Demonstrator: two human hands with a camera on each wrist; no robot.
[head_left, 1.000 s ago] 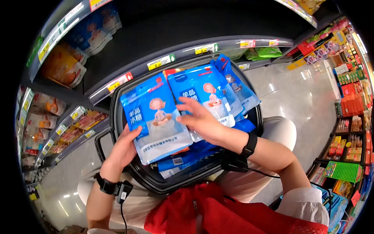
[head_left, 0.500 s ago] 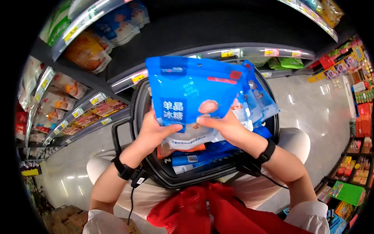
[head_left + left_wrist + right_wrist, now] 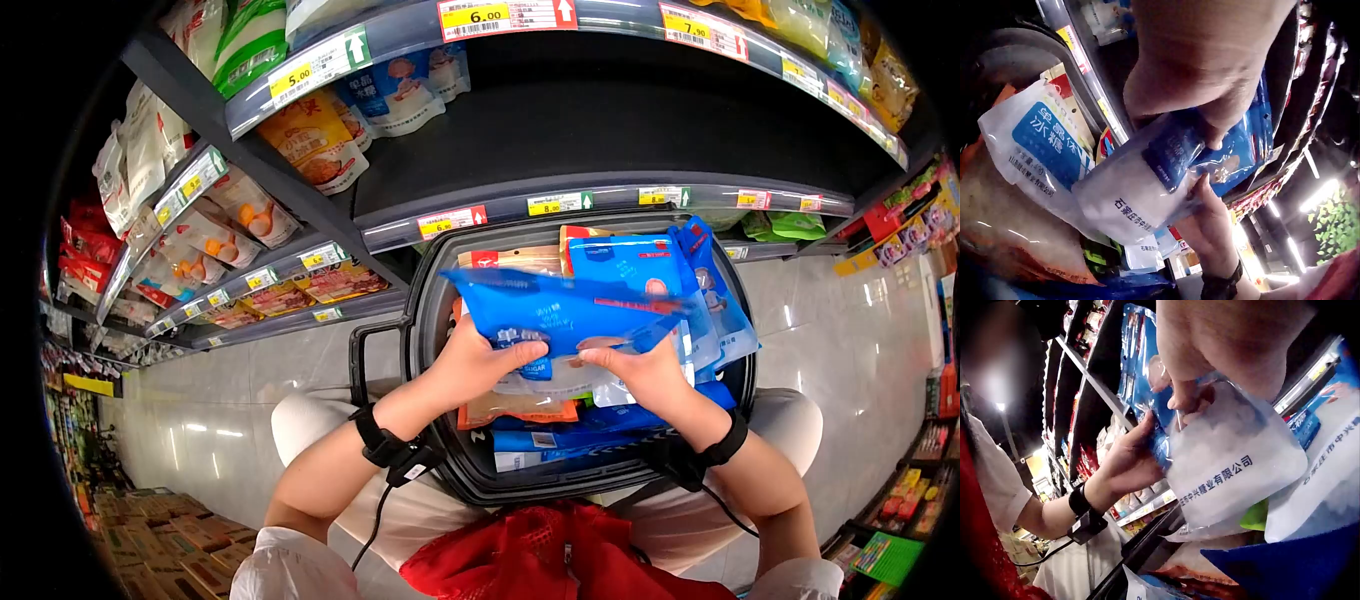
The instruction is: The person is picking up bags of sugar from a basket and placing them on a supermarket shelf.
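Both hands hold one blue-and-white pouch of rock sugar above a black shopping basket. My left hand grips its left side, thumb across the printed front. On the opposite side my right hand grips it the same way, the two thumbs almost meeting. The pouch's top leans away from me in the head view. Its white lower part with clear lumps shows in the right wrist view. More blue pouches stand in the basket's far right part, and an orange-and-clear bag lies beneath the held pouch.
A dark shelf with price tags runs behind the basket. Blue and orange pouches stand at its left end. The basket's handle sticks out left, between my knees and the shelf. Cardboard boxes lie at lower left.
My right hand has left the pouches in the basket and taken the right side of the held pouch. The pouch was lifted toward me, then its top tipped away. The head view has swung left.
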